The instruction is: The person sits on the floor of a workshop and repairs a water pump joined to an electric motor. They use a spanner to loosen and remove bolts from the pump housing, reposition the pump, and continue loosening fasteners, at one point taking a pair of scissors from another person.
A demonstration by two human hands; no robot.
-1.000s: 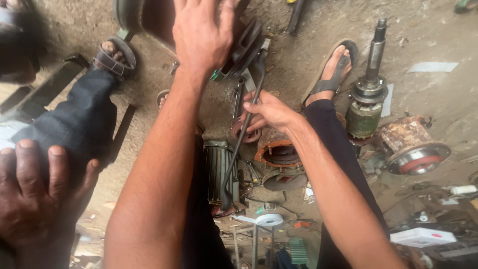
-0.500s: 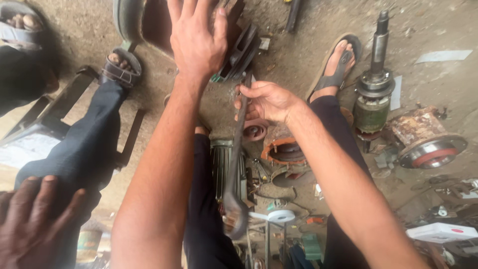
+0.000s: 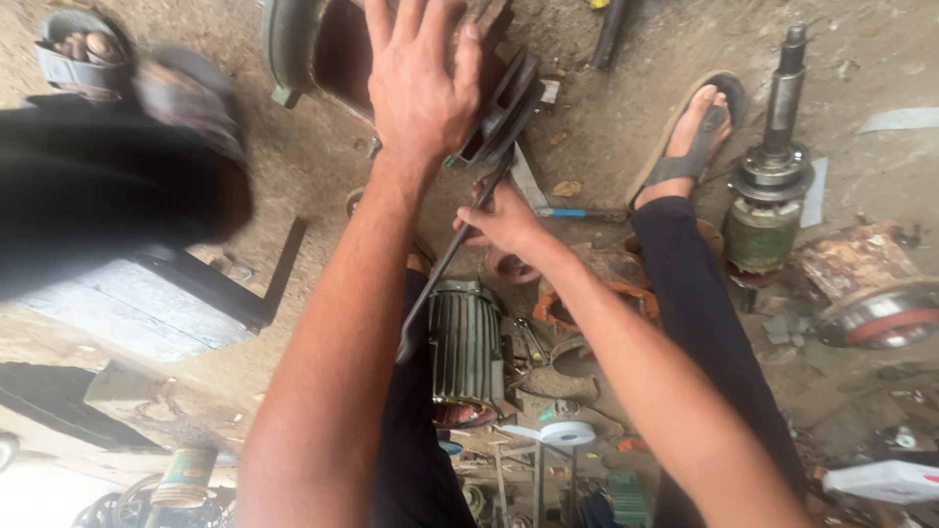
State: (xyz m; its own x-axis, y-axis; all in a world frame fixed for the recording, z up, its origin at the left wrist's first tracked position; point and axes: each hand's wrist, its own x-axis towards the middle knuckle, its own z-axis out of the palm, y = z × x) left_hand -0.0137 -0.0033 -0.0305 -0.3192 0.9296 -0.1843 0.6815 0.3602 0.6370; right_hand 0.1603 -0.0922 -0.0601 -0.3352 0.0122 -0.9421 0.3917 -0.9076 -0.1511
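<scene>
Dark metal: a grooved pulley (image 3: 504,108) lies just under the left hand (image 3: 421,83), whose fingers (image 3: 435,20) are spread flat and open over it. The right hand (image 3: 504,220) has its fingers closed around a long wrench (image 3: 445,269), whose upper end meets the pulley. Below those fingers sits a ribbed green motor (image 3: 465,342) on the dirt floor (image 3: 597,147).

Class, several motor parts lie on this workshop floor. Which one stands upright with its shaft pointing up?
The rotor with the long shaft, right of the sandalled foot. The green ribbed motor lies on its side, and the rusty red-rimmed housing is tipped over.
</scene>
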